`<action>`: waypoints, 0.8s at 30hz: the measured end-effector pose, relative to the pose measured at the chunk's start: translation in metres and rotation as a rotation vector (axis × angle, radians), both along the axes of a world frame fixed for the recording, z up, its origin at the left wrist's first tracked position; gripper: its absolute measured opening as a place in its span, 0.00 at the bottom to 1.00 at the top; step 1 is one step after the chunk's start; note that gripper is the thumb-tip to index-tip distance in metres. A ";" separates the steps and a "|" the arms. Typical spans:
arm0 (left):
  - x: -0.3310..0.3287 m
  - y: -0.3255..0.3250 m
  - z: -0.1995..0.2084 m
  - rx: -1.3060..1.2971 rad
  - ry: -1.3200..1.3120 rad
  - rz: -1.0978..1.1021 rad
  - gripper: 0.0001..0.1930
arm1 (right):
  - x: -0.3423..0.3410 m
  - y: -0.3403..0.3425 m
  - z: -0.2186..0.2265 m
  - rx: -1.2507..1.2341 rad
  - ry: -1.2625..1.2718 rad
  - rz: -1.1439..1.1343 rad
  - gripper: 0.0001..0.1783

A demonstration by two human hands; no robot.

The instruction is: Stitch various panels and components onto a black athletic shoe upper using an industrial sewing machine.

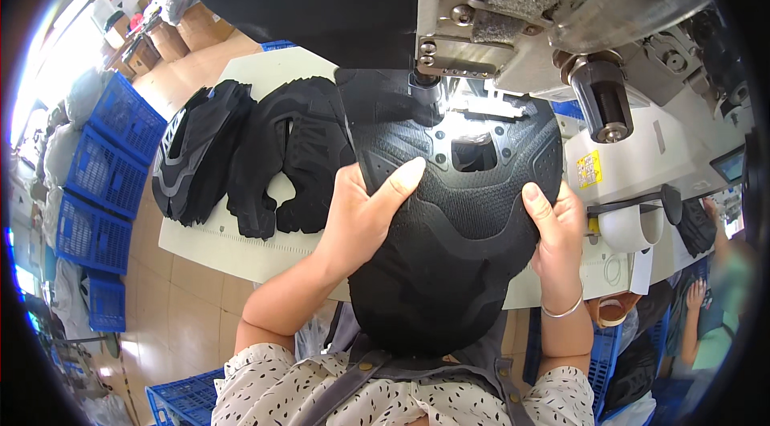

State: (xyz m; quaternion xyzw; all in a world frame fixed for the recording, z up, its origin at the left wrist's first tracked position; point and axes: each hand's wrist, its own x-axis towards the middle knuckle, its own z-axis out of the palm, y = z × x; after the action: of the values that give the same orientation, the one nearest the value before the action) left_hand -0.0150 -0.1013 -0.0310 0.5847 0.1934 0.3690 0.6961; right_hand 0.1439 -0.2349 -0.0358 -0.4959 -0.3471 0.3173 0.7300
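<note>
A black shoe upper (461, 221), partly textured with raised overlays and a square opening, is stretched between my hands under the sewing machine head (473, 29). My left hand (358, 213) grips its left edge, thumb on top and fingers hidden below. At the opposite edge, my right hand (557, 233) pinches the material, its thumb pressed on the surface. The machine's lit presser area is right above the upper's far part. The lower part of the upper hangs over the table's near edge toward my lap.
Left on the pale table (265, 261) lie two piles of shoe pieces, a grey-black stack (200, 157) and a black stack (293, 117). Blue crates (100, 173) are piled beyond, far left. A white cylindrical part (622, 229) juts out at right. Another person (718, 310) sits farther right.
</note>
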 end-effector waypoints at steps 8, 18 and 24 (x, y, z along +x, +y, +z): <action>0.013 0.027 0.010 -0.029 0.051 -0.022 0.09 | 0.013 0.022 0.006 0.036 0.024 -0.002 0.09; 0.020 0.047 0.016 -0.086 0.001 -0.047 0.11 | 0.006 0.023 0.010 -0.087 -0.027 0.057 0.08; 0.006 0.017 0.019 -0.182 0.051 0.005 0.10 | -0.010 0.017 0.007 -0.130 0.029 0.056 0.09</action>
State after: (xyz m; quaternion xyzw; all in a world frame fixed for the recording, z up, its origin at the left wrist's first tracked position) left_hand -0.0091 -0.0838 -0.0120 0.5277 0.2452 0.3365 0.7404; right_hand 0.1343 -0.2175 -0.0292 -0.5277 -0.3288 0.3664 0.6922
